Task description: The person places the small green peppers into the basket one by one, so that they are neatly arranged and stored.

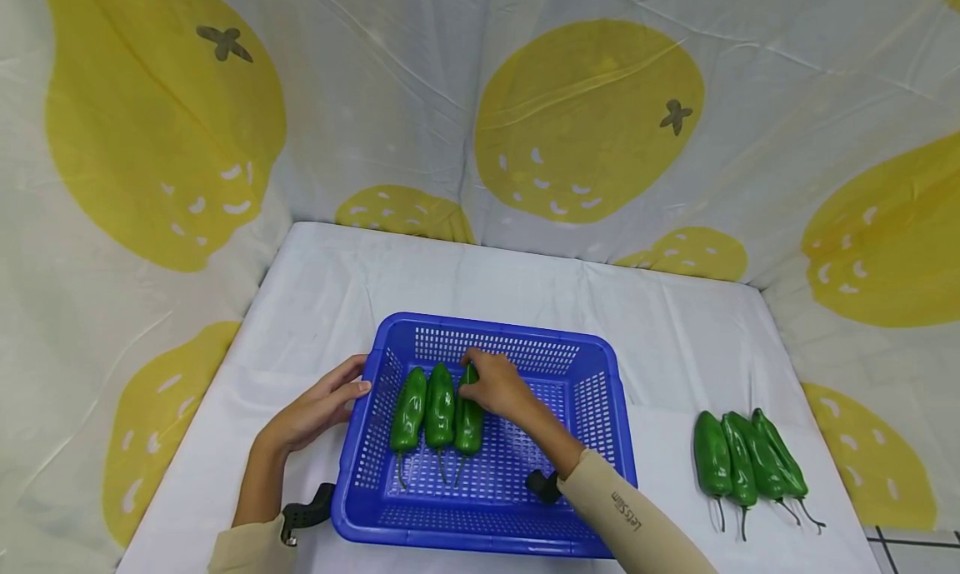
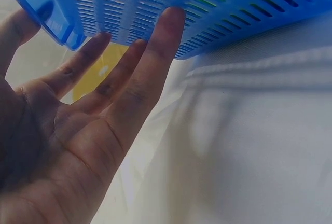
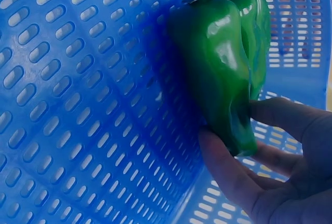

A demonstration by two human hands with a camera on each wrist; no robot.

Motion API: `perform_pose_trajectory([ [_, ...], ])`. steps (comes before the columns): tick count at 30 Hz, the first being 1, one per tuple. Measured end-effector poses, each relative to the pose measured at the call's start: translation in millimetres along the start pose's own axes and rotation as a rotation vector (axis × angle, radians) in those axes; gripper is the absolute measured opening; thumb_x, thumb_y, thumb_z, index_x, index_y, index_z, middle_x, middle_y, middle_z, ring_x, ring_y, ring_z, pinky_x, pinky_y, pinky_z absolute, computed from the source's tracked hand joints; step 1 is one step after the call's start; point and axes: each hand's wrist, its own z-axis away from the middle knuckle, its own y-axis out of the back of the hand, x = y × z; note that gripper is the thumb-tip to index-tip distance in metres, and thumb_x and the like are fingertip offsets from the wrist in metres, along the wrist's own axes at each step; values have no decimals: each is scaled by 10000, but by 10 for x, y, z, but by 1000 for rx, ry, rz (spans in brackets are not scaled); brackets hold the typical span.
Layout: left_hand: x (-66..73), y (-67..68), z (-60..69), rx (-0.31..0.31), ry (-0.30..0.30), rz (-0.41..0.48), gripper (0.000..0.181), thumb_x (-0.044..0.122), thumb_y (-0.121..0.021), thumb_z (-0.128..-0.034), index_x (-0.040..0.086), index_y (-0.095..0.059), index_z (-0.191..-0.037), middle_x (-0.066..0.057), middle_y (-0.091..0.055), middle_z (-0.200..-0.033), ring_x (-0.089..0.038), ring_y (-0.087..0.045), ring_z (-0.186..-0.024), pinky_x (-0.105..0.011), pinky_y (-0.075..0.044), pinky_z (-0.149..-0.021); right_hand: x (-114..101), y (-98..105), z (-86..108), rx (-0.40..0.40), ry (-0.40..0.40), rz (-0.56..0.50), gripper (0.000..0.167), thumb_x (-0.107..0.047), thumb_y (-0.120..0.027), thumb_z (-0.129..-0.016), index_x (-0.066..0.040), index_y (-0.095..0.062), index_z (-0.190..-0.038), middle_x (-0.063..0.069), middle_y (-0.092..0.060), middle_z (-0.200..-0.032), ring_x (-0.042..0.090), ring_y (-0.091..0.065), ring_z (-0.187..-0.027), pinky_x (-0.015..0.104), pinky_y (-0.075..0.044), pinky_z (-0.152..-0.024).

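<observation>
A blue perforated plastic basket (image 1: pixel 491 536) sits on the white-covered table. Three glossy green peppers lie side by side in its left half, stems toward the person. My right hand (image 1: pixel 495 384) reaches inside and pinches the tip of the rightmost green pepper (image 1: pixel 469 432); in the right wrist view, thumb and fingers are around that narrow end. Left of it are the middle pepper (image 1: pixel 439 407) and the leftmost pepper (image 1: pixel 408 411). My left hand (image 1: pixel 315 403) touches the basket's left side, its fairly straight fingertips (image 2: pixel 170 24) against the outer wall.
Several more green peppers (image 1: pixel 742 461) lie in a row on the table at the right, apart from the basket. White cloth (image 1: pixel 585 124) printed with yellow fruit hangs behind and at both sides. Dark straps with wrist devices (image 1: pixel 307 511) are on both forearms.
</observation>
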Motion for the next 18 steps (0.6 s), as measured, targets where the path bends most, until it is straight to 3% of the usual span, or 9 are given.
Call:
perform_pose_trajectory([
  [5,-11,10,-4,-8,-3,6,487,204,-438,-1061,20,-308,-1493,-295,-340,-1481,-390,-567,-1174,-521,-536,-899,17,20,24,7,56,19,378,-71,-717,-883,14,-613,-1236,71,-625,-787,130,-573,-590,207,-498,-480],
  [10,-1,5,-4,-9,0,6,482,207,-437,-1061,17,-313,-1487,-294,-349,-1470,-379,-575,-1162,-513,-538,-899,45,77,51,13,115,67,361,-83,-674,-918,-40,-622,-1273,-18,-499,-620,68,-375,-454,178,-345,-401],
  [18,21,1,2,-7,6,4,493,207,-437,-1060,12,-301,-1491,-299,-354,-1467,-368,-580,-1154,-510,-536,-902,72,174,96,12,109,70,402,-77,-670,-905,-65,-616,-1303,-57,-424,-551,58,-332,-432,173,-286,-394],
])
